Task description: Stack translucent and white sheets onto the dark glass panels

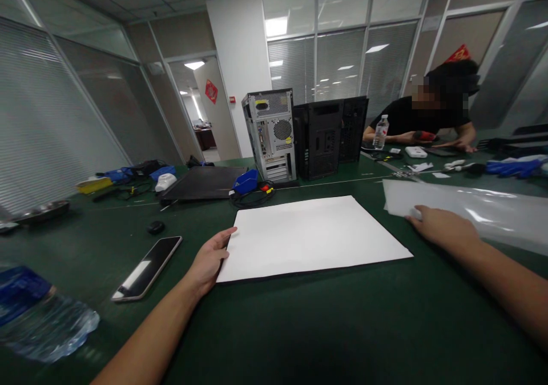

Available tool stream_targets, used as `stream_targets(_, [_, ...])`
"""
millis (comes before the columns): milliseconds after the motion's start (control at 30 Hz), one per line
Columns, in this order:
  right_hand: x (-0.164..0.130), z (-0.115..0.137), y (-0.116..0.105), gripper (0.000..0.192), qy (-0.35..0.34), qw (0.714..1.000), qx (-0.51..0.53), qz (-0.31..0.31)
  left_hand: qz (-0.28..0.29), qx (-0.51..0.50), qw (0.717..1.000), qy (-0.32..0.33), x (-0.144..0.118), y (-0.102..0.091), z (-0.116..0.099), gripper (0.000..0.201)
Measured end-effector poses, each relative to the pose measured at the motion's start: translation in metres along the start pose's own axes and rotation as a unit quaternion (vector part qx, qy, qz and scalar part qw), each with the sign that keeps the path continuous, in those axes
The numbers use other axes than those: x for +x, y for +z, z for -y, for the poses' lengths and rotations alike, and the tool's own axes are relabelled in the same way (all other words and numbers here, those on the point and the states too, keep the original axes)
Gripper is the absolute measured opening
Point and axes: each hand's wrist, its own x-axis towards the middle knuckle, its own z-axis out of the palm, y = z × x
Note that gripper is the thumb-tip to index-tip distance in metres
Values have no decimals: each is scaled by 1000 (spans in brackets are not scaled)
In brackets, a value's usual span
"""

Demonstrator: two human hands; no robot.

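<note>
A blank white sheet (312,236), stiff-looking, with a thin dark edge below, lies just above or on the green table in front of me. My left hand (209,258) grips its left edge, thumb and fingers closed on it. Off to the right, my right hand (443,225) pinches the near left edge of a glossy, translucent plastic sheet (505,205), which runs out past the right side of the view. The two sheets are apart. Part of the right hand's fingers is hidden behind the hand.
Open computer tower (274,136) and black case panels (323,136) stand behind the white sheet. A phone (148,268), a round black object (155,227) and a large water bottle (38,311) lie left. A person (428,108) sits far right near a small bottle (381,132).
</note>
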Motion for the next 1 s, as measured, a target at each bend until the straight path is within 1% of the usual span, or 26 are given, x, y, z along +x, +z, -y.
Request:
stream_targets(133, [0,16,1,55,-50,999,3,-16,8,-14,1000,-1,0,-2,0,77])
stream_targets(200, [1,22,3,56,-71,997,5,-25,7,-12,1000,-3,0,-2,0,78])
stream_targets(267, [2,25,6,62,-80,996,6,-41,6,-7,1000,-4,-1,-3,0,77])
stream_targets(367, [5,25,11,75,-77,995,8,-58,2,0,1000,-4,-1,-2,0,76])
stream_targets(433, [7,23,15,78,-71,996,11,-47,-1,3,1000,-5,-1,0,0,75])
stream_targets(533, [9,20,15,76,-70,997,13,-20,-1,2,1000,-5,-1,2,-1,75])
stream_targets(600, [8,21,14,73,-75,997,11,-14,-3,1,1000,-5,-2,3,-2,75])
stream_targets(833, [2,30,6,78,-75,997,7,-33,-16,13,1000,-18,-7,8,-8,75])
stream_targets(1000, [-2,33,2,74,-76,996,32,-45,-15,24,999,-16,-5,7,-6,75])
